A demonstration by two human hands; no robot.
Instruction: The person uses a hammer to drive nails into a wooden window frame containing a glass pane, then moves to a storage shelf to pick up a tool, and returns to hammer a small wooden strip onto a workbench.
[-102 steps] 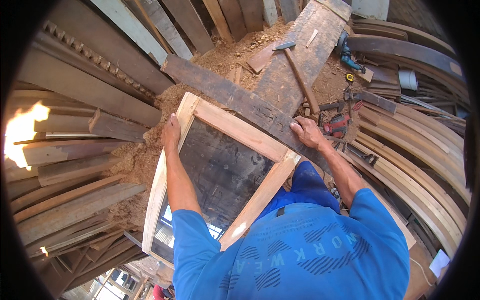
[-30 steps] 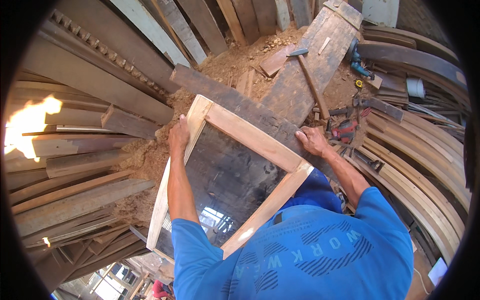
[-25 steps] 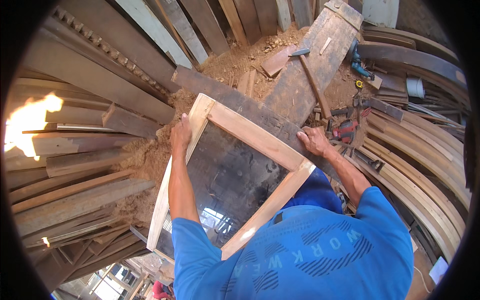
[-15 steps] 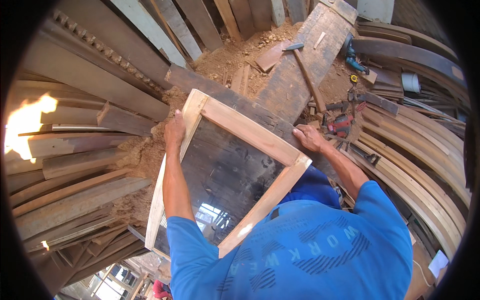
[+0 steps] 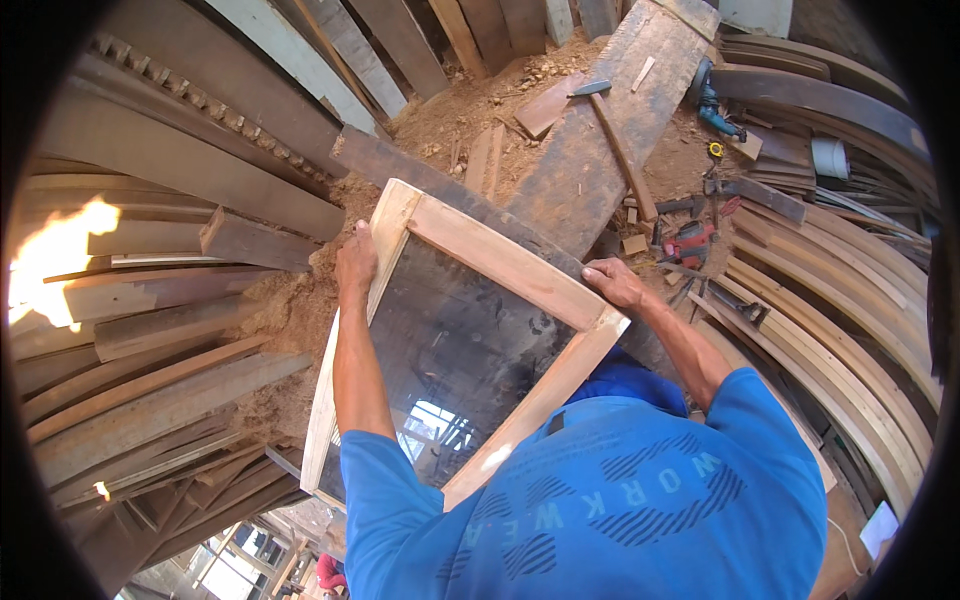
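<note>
The left hand [image 5: 355, 262] grips a pale rectangular wooden frame [image 5: 505, 262] around a dark glossy pane [image 5: 465, 330]; the right hand [image 5: 617, 285] clasps a dark, weathered wooden plank [image 5: 412, 170].

A hammer [image 5: 622, 155] is laid on a wide board [image 5: 570, 190]. To its right, a teal power tool [image 5: 712, 112], a yellow tape measure [image 5: 715, 150] and a red tool [image 5: 689, 242] are seen. Planks [image 5: 180, 160] are ranged at both sides; sawdust [image 5: 280, 330] is strewn between.

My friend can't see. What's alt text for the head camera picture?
A person in a blue shirt has the left hand at the side of a pale wooden frame with a shiny panel, the right hand near one corner; a hammer lies across a board.
</note>
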